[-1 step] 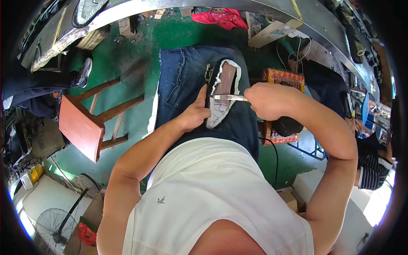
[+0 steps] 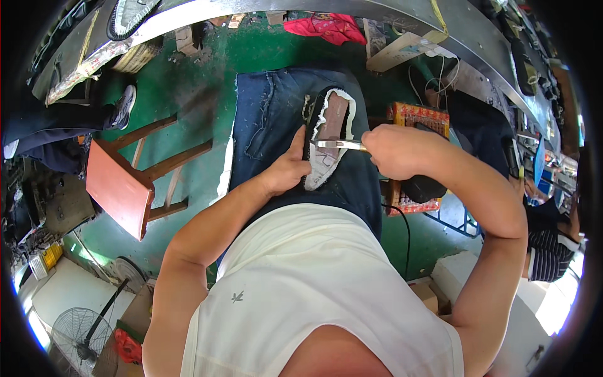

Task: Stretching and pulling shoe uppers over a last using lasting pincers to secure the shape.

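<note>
A dark shoe upper on a last point(image 2: 330, 125) rests bottom up on a blue denim cloth point(image 2: 254, 113) over my lap. Its white lining edge is folded in around a brownish insole, and pleats show at the end nearest me. My left hand point(image 2: 290, 168) grips the shoe's left side, one finger stretched along the edge and the others partly hidden. From the right, my right hand point(image 2: 396, 151) is closed around the handle of metal pincers point(image 2: 336, 144). The pincers lie crosswise over the shoe, their jaws at its left edge; whether they pinch the lining cannot be made out.
A metal-edged bench point(image 2: 301, 6) curves across the far side, with another shoe point(image 2: 130, 17) on it. To the left stand a wooden stool point(image 2: 119, 188) and a person's leg point(image 2: 63, 122). A beaded seat point(image 2: 419, 113) is at right; a fan point(image 2: 85, 342) is lower left.
</note>
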Tool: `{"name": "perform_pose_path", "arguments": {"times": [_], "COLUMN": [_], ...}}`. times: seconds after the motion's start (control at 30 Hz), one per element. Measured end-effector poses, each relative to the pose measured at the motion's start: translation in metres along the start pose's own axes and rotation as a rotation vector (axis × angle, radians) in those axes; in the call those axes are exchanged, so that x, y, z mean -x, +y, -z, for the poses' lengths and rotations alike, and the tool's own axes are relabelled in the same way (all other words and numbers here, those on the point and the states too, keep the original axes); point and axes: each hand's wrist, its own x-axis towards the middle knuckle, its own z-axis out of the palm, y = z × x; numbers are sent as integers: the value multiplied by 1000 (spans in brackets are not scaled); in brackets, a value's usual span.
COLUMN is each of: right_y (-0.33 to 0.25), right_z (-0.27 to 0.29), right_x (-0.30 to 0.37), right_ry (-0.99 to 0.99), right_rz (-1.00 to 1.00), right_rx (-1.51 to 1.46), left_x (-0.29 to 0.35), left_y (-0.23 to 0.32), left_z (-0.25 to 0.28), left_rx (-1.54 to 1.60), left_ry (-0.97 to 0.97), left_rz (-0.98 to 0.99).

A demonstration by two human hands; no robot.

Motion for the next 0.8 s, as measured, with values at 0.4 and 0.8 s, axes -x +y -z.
{"name": "perform_pose_path", "arguments": {"times": [0.4, 0.8], "right_y": [3, 2], "right_z": [-15, -79], "right_x": [-35, -36], "right_ry": [124, 543], "right_rz": [109, 45], "right_rx": [-133, -465], "left_x": [-8, -40], "left_y": [24, 0], "left_z": [-5, -3], "left_rx": [742, -187], "left_ry": [167, 711], "left_rz": [198, 97]}}
